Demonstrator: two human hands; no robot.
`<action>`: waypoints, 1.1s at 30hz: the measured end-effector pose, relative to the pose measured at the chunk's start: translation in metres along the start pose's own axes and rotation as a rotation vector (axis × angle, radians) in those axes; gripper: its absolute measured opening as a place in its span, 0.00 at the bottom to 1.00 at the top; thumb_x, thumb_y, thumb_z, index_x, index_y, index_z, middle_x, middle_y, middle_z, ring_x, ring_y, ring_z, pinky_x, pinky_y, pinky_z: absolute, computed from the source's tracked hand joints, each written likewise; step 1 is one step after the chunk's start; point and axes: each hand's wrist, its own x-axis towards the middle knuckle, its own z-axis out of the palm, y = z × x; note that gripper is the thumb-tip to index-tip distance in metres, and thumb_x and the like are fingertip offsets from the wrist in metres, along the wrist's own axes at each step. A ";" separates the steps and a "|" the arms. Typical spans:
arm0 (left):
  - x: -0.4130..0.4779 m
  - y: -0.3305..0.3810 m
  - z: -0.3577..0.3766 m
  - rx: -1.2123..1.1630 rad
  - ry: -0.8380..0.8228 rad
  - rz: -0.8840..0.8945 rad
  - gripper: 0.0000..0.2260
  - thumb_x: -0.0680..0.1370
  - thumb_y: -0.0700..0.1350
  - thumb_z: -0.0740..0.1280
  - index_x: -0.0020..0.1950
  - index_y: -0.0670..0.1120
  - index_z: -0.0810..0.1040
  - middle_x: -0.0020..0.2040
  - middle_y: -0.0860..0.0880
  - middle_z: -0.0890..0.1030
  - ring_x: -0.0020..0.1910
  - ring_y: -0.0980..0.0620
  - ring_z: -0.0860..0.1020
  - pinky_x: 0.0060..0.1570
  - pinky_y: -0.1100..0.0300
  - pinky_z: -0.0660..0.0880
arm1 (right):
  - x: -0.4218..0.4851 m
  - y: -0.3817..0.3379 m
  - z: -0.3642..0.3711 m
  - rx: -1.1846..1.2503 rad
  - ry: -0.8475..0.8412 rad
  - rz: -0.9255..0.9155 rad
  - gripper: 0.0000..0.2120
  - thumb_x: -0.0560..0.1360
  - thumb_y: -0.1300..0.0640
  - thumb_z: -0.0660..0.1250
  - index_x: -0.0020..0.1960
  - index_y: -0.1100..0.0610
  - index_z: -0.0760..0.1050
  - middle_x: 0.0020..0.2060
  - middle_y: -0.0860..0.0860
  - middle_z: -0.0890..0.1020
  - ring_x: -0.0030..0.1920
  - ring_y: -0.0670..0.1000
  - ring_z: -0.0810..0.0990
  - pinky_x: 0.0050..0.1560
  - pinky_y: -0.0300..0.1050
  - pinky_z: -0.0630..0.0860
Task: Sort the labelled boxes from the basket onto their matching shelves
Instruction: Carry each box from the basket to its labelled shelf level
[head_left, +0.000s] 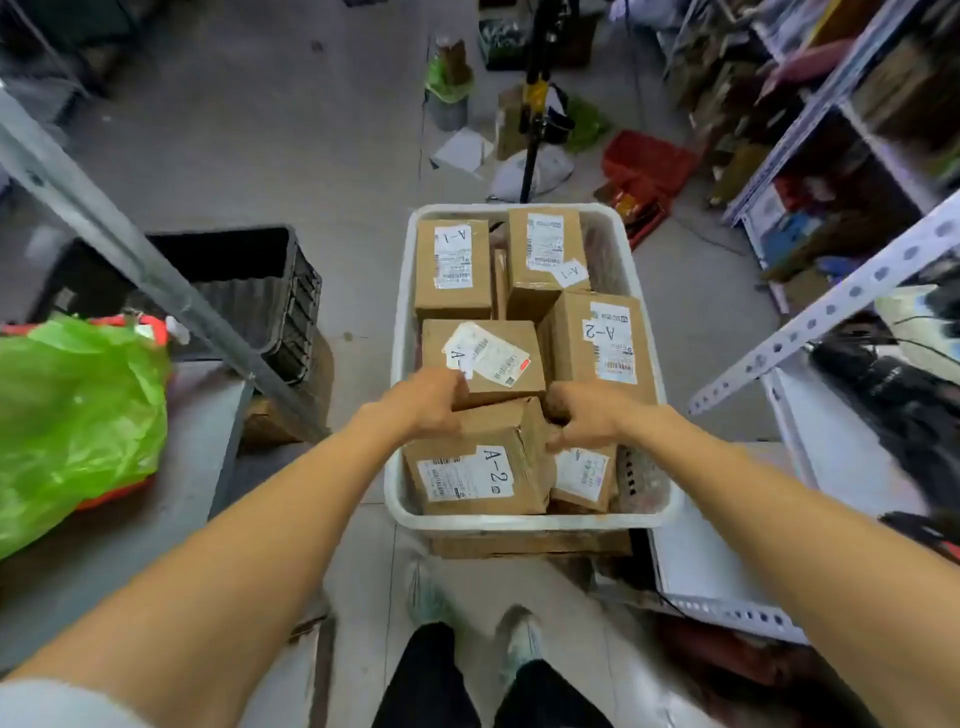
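A white plastic basket (400, 364) stands on the floor in front of me, packed with several brown cardboard boxes. The nearest box (478, 457) carries an A-2 label. My left hand (431, 405) grips its far left top edge, and my right hand (582, 415) grips its far right corner, fingers curled over it. Behind it lies a box with a partly hidden A- label (483, 353). To the right stands another A-2 box (602, 338). Two A-1 boxes (452, 265) (545, 254) sit at the back. A small box (582, 473) is wedged at the front right.
A metal shelf with a green plastic bag (78, 421) is at my left, and a black crate (249, 280) stands beyond it. White perforated shelving (831, 301) holding goods lines the right. A tripod pole (532, 104) and floor clutter lie behind the basket.
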 end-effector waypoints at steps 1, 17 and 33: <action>0.009 -0.002 0.002 0.030 -0.014 0.032 0.23 0.71 0.44 0.72 0.64 0.47 0.71 0.61 0.47 0.76 0.58 0.47 0.75 0.56 0.54 0.74 | 0.010 0.001 0.005 0.010 -0.026 0.026 0.26 0.69 0.47 0.73 0.61 0.56 0.70 0.54 0.51 0.78 0.52 0.53 0.77 0.50 0.48 0.76; 0.069 -0.040 0.076 -0.020 0.028 0.100 0.32 0.67 0.47 0.75 0.67 0.51 0.66 0.62 0.49 0.69 0.60 0.48 0.71 0.56 0.46 0.74 | 0.079 0.023 0.086 0.537 -0.019 0.210 0.54 0.51 0.50 0.83 0.69 0.53 0.56 0.61 0.49 0.72 0.62 0.52 0.72 0.59 0.48 0.74; 0.045 0.009 -0.051 -0.370 -0.069 0.182 0.64 0.57 0.50 0.83 0.76 0.62 0.37 0.74 0.49 0.62 0.70 0.48 0.66 0.71 0.47 0.64 | 0.035 -0.007 -0.122 0.189 0.137 -0.176 0.55 0.45 0.46 0.77 0.70 0.48 0.63 0.60 0.46 0.73 0.58 0.49 0.72 0.59 0.52 0.73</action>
